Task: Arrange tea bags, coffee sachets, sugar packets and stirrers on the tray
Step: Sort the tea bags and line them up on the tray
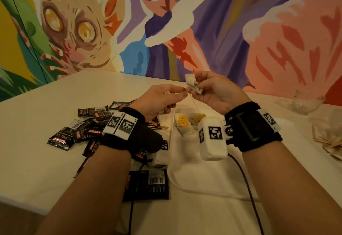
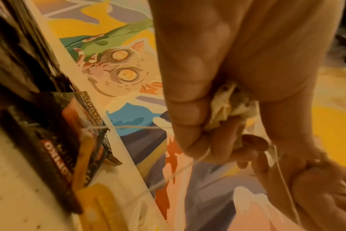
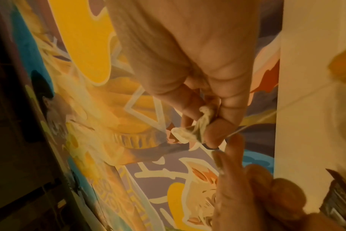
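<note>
Both hands are up above the white surface [image 1: 46,123]. The right hand [image 1: 218,90] has its fingers curled tight round a crumpled white paper tea bag [image 1: 192,84]. The left hand [image 1: 159,99] pinches the thin white string [image 2: 180,170] that hangs from that bag, and holds another scrunched tea bag [image 2: 227,106] in its palm. More tea bags with yellow tags [image 1: 182,121] lie on the white tray [image 1: 185,160] below. Dark coffee sachets [image 1: 81,129] are scattered beside the tray, on the left.

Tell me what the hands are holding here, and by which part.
The right hand pinches a crumpled tea bag by its body. The left hand grips another tea bag in its curled fingers, its fingertips at a string.
</note>
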{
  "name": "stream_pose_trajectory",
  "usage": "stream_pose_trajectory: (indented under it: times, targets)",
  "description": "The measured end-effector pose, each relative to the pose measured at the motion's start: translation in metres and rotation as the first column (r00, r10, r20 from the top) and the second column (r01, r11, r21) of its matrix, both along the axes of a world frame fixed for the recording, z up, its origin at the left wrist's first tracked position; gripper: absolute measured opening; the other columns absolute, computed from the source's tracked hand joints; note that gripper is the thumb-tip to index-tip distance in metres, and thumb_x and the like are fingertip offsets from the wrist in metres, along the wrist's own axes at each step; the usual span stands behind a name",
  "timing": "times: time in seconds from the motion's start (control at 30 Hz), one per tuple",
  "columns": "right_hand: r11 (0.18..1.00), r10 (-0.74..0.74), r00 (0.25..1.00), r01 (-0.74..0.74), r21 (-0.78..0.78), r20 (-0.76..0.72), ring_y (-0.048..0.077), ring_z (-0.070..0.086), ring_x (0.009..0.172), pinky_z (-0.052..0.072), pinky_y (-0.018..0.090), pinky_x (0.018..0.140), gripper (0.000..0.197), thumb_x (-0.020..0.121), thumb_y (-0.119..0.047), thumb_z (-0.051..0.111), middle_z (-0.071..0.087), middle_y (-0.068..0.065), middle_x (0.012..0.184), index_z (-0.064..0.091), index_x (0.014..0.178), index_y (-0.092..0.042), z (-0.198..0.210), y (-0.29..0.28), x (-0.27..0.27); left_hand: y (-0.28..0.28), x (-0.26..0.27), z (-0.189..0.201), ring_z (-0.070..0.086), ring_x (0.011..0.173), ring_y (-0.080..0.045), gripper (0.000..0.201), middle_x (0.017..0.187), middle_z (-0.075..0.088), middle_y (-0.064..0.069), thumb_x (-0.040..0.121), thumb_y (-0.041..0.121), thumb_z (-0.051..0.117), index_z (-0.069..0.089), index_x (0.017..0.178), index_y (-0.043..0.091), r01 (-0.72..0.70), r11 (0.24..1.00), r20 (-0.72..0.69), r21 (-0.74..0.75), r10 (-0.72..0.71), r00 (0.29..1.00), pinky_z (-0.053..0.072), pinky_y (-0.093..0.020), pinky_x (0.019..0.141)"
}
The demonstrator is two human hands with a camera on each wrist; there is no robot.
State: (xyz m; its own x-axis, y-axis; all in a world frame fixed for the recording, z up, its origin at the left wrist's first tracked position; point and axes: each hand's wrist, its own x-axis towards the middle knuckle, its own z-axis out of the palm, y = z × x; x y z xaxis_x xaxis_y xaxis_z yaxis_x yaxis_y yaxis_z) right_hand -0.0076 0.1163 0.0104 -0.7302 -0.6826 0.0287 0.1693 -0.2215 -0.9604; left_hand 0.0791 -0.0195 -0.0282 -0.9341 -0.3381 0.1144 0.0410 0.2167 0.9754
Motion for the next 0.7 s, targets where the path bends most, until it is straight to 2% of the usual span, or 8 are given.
stream_pose_trajectory:
  times: [0.07, 0.17, 0.27, 0.4, 0.5, 0.57, 0.63, 0.7]
  targets:
    - [0.999, 0.009, 0.999, -0.007, -0.049, 0.047, 0.023, 0.06, 0.076, 0.055, 0.018, 0.054, 0.033, 0.087, 0.017, 0.032, 0.058, 0.014, 0.092, 0.058, 0.09, -0.003, 0.002, 0.001, 0.0, 0.001, 0.001, 0.0, 0.043, 0.064, -0.009, 0.016, 0.074, 0.056, 0.0, 0.084, 0.024, 0.067, 0.07, 0.098, 0.015, 0.039, 0.998, 0.026, -0.057, -0.037, 0.999, 0.037, -0.017, 0.048]
    - [0.989, 0.022, 0.992, -0.003, -0.151, 0.125, 0.02, 0.059, 0.078, 0.054, 0.017, 0.055, 0.032, 0.088, 0.016, 0.029, 0.059, 0.015, 0.093, 0.058, 0.089, 0.003, 0.005, 0.004, -0.004, 0.0, 0.003, 0.001, 0.041, 0.057, -0.008, 0.006, 0.058, 0.055, 0.004, 0.085, 0.015, 0.066, 0.071, 0.083, 0.012, 0.046, 0.997, 0.044, -0.058, -0.043, 0.998, 0.034, -0.015, 0.044]
    - [0.975, 0.065, 0.977, -0.019, -0.219, 0.202, 0.016, 0.063, 0.072, 0.053, 0.016, 0.059, 0.034, 0.089, 0.013, 0.026, 0.062, 0.015, 0.095, 0.059, 0.092, 0.006, 0.005, 0.01, -0.01, -0.003, 0.002, 0.002, 0.04, 0.055, -0.01, 0.011, 0.058, 0.051, -0.002, 0.085, 0.011, 0.064, 0.068, 0.074, 0.011, 0.026, 1.0, 0.041, 0.0, -0.026, 0.999, 0.031, -0.016, 0.043]
    - [0.971, 0.051, 0.964, 0.013, -0.239, 0.261, 0.019, 0.063, 0.072, 0.053, 0.016, 0.061, 0.026, 0.089, 0.008, 0.034, 0.064, 0.018, 0.099, 0.06, 0.095, 0.008, 0.007, 0.018, -0.014, -0.005, -0.001, 0.002, 0.041, 0.059, -0.014, 0.019, 0.062, 0.048, -0.005, 0.087, 0.007, 0.056, 0.063, 0.07, 0.008, 0.009, 0.991, -0.005, 0.134, -0.008, 1.0, 0.032, -0.017, 0.042]
    - [0.974, 0.047, 0.97, 0.009, -0.227, 0.239, 0.014, 0.064, 0.065, 0.053, 0.015, 0.061, 0.017, 0.091, -0.001, 0.047, 0.064, 0.014, 0.094, 0.058, 0.102, 0.005, 0.008, 0.017, -0.014, -0.006, -0.001, 0.003, 0.044, 0.06, -0.012, 0.012, 0.066, 0.049, -0.003, 0.089, 0.01, 0.057, 0.061, 0.077, 0.01, -0.009, 0.991, -0.038, 0.136, 0.015, 0.999, 0.034, -0.017, 0.043]
    - [0.976, 0.056, 0.976, -0.009, -0.219, 0.212, 0.013, 0.062, 0.072, 0.053, 0.013, 0.061, 0.016, 0.09, -0.003, 0.052, 0.061, 0.013, 0.099, 0.057, 0.104, 0.003, 0.008, 0.014, -0.012, -0.006, 0.0, 0.002, 0.046, 0.061, -0.009, 0.006, 0.069, 0.051, 0.0, 0.088, 0.015, 0.062, 0.063, 0.093, 0.017, -0.015, 0.998, -0.058, 0.059, 0.018, 0.998, 0.037, -0.017, 0.045]
    - [0.975, 0.079, 0.978, -0.035, -0.221, 0.193, 0.014, 0.059, 0.08, 0.053, 0.013, 0.061, 0.023, 0.089, -0.002, 0.052, 0.059, 0.013, 0.105, 0.055, 0.111, 0.004, 0.007, 0.009, -0.008, -0.007, 0.0, 0.001, 0.046, 0.06, -0.009, 0.024, 0.07, 0.05, -0.001, 0.086, 0.02, 0.065, 0.062, 0.11, 0.023, 0.018, 1.0, -0.055, 0.004, -0.018, 0.998, 0.037, -0.017, 0.046]
    - [0.972, 0.111, 0.976, -0.066, -0.228, 0.188, 0.014, 0.06, 0.08, 0.053, 0.015, 0.06, 0.024, 0.09, -0.002, 0.052, 0.061, 0.012, 0.101, 0.055, 0.113, 0.003, 0.006, 0.006, -0.004, -0.005, 0.001, 0.001, 0.044, 0.058, -0.009, 0.028, 0.07, 0.049, -0.002, 0.085, 0.023, 0.066, 0.063, 0.113, 0.025, 0.058, 0.998, -0.026, -0.037, -0.058, 0.998, 0.036, -0.016, 0.044]
